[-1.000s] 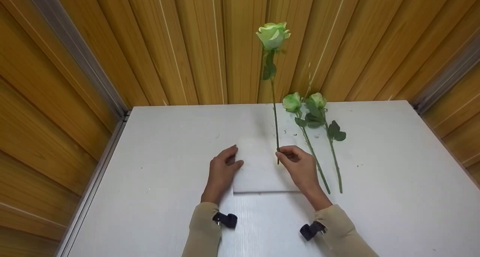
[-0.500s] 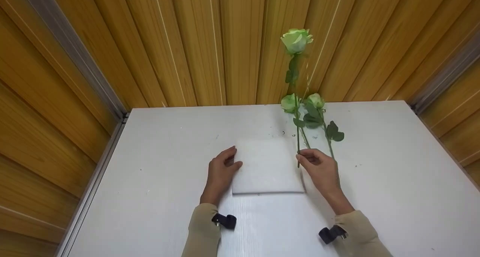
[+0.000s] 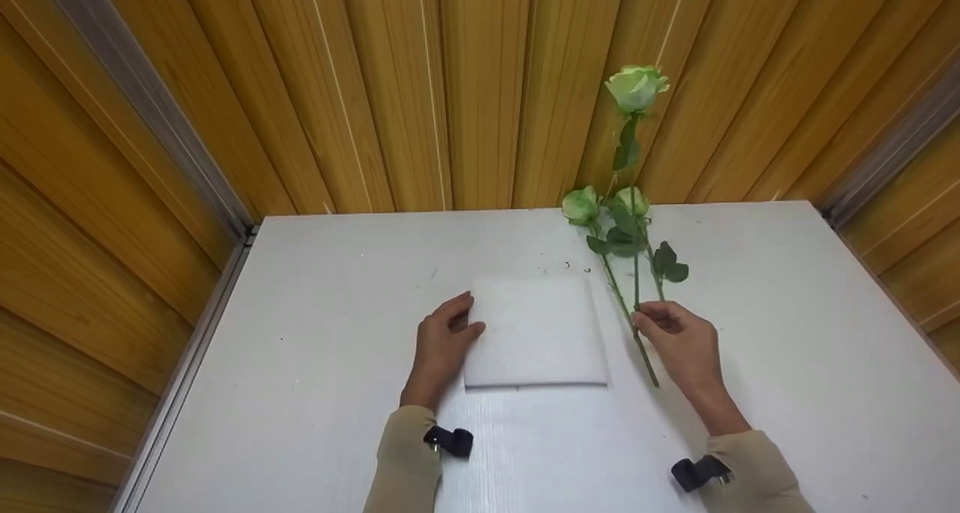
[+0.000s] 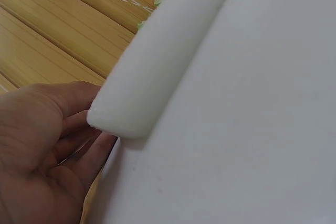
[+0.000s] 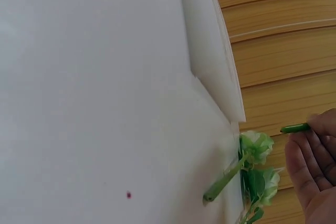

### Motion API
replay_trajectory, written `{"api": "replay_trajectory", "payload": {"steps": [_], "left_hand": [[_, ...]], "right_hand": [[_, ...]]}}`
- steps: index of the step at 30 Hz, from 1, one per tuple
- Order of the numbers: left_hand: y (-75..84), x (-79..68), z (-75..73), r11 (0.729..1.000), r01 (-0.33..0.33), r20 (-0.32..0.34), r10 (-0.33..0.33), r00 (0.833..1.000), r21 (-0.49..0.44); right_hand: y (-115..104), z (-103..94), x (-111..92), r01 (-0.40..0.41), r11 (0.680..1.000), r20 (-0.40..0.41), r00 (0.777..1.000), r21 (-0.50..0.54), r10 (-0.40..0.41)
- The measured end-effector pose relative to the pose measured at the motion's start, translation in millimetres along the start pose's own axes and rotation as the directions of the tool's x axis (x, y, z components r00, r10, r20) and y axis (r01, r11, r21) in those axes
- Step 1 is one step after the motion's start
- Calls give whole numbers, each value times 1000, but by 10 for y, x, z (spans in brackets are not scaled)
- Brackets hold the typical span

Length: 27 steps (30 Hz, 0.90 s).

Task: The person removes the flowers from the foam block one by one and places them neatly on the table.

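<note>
My right hand (image 3: 684, 348) pinches a green-white rose (image 3: 636, 91) near the bottom of its stem and holds it upright. In the right wrist view, the cut stem end (image 5: 294, 128) sticks out past the fingers. My left hand (image 3: 439, 348) lies along the left edge of a square white foam sheet (image 3: 536, 333), fingertips and thumb right at that edge. The left wrist view shows the foam's thick side, with some fingers partly behind it. Two more roses lie on the table: one bloom (image 3: 581, 206) on the left, another bloom (image 3: 642, 200) partly behind the held stem.
A white table (image 3: 337, 310) bears everything, with small dark specks scattered on it. Wood-look panels (image 3: 480, 85) rise right behind its back edge. Metal posts (image 3: 180, 108) stand at the corners. Black wrist cameras (image 3: 451, 441) sit on both beige sleeves.
My right hand has carried the upright rose rightward, from over the foam sheet to over the two lying roses. The left hand has stayed at the foam's edge.
</note>
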<state>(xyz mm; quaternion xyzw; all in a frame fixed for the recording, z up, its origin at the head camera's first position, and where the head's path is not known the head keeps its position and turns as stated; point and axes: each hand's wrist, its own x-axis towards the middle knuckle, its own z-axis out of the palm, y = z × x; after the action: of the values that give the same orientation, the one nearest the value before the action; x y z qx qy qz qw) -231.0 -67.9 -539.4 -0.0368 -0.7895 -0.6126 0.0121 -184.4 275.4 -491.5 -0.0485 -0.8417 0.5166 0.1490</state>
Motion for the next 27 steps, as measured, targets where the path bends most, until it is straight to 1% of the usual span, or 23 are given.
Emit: {"api": "replay_trajectory", "payload": {"steps": [3,8,11,15,19,27], "left_hand": [[2,-2,2,1000,6,-1,-6,1000,-2],[-12,1,2,1000,10,5,-10,1000,0],[-23,2,3,1000,7,9,-7,1000,-5],[-19,-7,-4,1000,-2,13,2,1000,-8],[-2,-16,-9,1000,7,12,-7,1000,-6],[-16,1,-6,1000,5,9,-5,1000,11]], "right_hand": [[44,-84,-1,-6,1000,-7,1000,-19,6],[112,-213,-5,-60,997,-7,998,-38,60],[162,-287,-3,-76,995,-12,997,-69,76],[224,-384,0,-77,991,-14,997,-106,76],[276,-476,-2,-90,991,-20,996,-104,88],[387,-645,-3,-109,983,-15,994,-146,108]]}}
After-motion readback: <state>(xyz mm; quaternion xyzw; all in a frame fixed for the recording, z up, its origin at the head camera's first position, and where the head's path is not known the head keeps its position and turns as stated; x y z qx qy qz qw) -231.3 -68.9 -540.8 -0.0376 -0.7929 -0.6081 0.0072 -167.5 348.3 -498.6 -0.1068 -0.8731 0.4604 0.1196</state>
